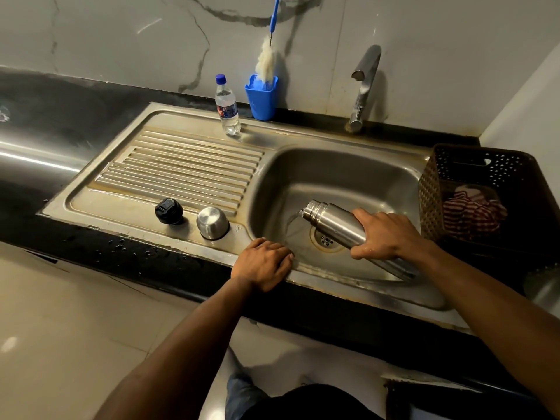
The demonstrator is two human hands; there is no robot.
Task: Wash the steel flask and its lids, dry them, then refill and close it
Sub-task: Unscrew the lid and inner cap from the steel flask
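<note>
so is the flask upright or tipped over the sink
Tipped: the right hand holds the flask mouth down-left, water spilling into the sink.

The wall (121,40) is pale stone with dark wavy lines. The table (60,122) is black and shiny, with bright light on it. The floor (60,328) has big pale tiles.

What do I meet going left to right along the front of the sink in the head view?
Black lid → steel cup lid → left hand resting on the sink rim → steel flask, pouring water out → right hand gripping it → brown basket.
</note>
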